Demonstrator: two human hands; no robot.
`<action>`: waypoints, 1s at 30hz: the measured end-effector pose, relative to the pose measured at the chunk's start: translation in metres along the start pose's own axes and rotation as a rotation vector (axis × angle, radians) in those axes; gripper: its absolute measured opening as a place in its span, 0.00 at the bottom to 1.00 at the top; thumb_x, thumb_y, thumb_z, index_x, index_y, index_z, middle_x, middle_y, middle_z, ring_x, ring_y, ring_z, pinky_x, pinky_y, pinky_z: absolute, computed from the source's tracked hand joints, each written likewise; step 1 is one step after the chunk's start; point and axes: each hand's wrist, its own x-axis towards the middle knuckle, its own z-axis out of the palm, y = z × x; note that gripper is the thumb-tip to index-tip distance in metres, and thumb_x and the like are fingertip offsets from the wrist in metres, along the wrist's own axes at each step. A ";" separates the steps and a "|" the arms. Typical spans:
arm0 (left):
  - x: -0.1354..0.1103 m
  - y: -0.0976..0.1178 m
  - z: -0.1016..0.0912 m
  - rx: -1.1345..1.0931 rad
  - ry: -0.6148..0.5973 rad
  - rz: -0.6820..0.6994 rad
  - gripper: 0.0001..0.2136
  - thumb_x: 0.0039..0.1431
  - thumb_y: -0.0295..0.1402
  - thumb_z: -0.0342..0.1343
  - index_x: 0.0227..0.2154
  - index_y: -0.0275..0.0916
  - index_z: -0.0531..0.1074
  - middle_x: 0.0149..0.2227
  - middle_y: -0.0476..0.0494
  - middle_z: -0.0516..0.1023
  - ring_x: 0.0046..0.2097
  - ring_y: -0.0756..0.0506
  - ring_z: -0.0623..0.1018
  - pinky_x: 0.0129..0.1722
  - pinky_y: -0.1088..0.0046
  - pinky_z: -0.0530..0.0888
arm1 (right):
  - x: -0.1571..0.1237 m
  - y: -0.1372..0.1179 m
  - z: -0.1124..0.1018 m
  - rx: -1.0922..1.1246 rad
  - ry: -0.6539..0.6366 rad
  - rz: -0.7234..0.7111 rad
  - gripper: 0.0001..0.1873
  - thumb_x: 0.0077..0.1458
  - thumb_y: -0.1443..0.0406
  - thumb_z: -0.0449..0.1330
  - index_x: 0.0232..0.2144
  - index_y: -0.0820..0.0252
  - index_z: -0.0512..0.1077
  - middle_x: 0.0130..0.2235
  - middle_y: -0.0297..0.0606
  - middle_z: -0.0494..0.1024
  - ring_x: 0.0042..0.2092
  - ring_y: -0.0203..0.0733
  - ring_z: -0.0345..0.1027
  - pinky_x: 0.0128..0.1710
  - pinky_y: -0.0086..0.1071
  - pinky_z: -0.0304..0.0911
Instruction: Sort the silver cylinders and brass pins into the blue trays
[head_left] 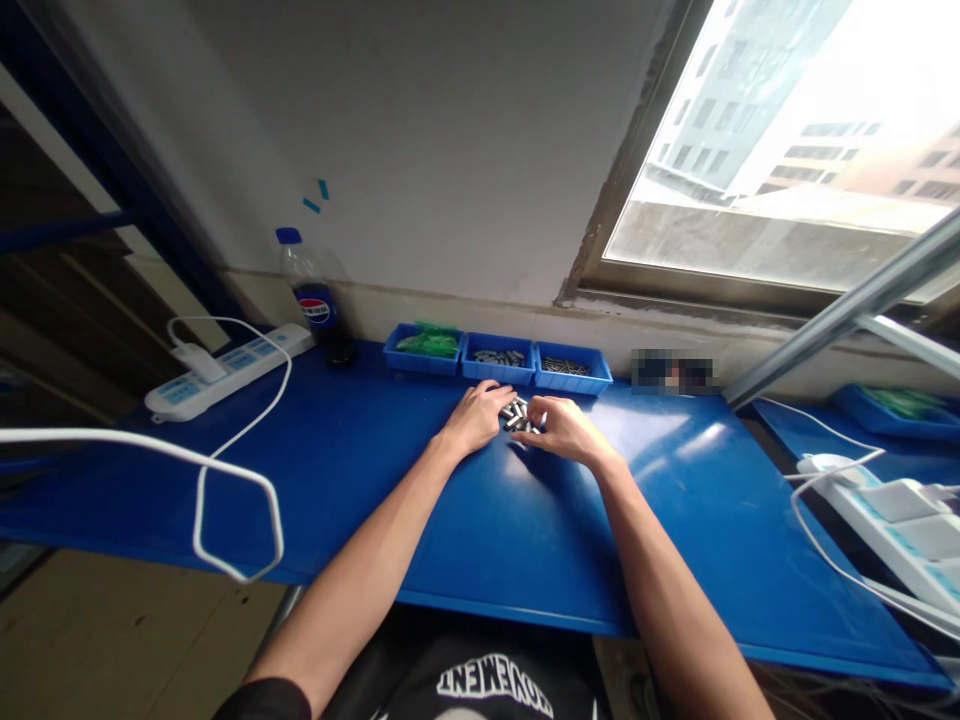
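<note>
A small pile of short silvery metal cylinders lies on the blue tabletop. My left hand rests at the left edge of the pile, its fingers stretched out and bordering the far side. On the right, my right hand curves around the pile with thumb and fingers apart; its fingertips are close to or touching the cylinders. Just behind the hands stand a blue bin of grey metal parts and a blue bin of thin, brownish metal pieces.
Left of these stands a blue bin with green plastic packets. A cola bottle stands near the wall, beside a power strip. A white cable loops over the left side. Another power strip and a metal bar are at right.
</note>
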 end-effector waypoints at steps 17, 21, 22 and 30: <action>-0.002 -0.017 -0.003 0.042 0.245 -0.265 0.12 0.63 0.25 0.57 0.46 0.38 0.81 0.46 0.36 0.83 0.47 0.37 0.82 0.49 0.63 0.78 | 0.001 0.017 0.005 0.267 0.032 0.026 0.20 0.45 0.53 0.74 0.31 0.57 0.73 0.34 0.34 0.78 0.27 0.36 0.68 0.28 0.30 0.63; 0.000 -0.026 0.001 -0.117 0.304 -0.254 0.11 0.63 0.23 0.57 0.43 0.39 0.81 0.42 0.37 0.84 0.44 0.39 0.83 0.50 0.61 0.79 | 0.001 0.017 0.003 0.317 0.015 0.133 0.13 0.48 0.58 0.71 0.29 0.57 0.72 0.28 0.32 0.78 0.27 0.38 0.71 0.27 0.29 0.62; 0.001 -0.027 0.002 -0.202 0.338 -0.252 0.10 0.62 0.23 0.58 0.42 0.39 0.81 0.42 0.38 0.84 0.43 0.40 0.83 0.49 0.61 0.79 | 0.001 0.018 0.005 0.320 0.056 0.149 0.13 0.48 0.58 0.71 0.29 0.57 0.73 0.27 0.33 0.78 0.28 0.40 0.72 0.28 0.30 0.63; 0.011 -0.019 0.000 -0.944 0.344 -0.255 0.16 0.51 0.28 0.69 0.44 0.34 0.79 0.39 0.39 0.84 0.42 0.43 0.85 0.47 0.65 0.82 | 0.009 0.012 0.017 0.576 0.300 0.120 0.26 0.49 0.48 0.72 0.44 0.56 0.76 0.36 0.38 0.80 0.27 0.39 0.72 0.29 0.34 0.69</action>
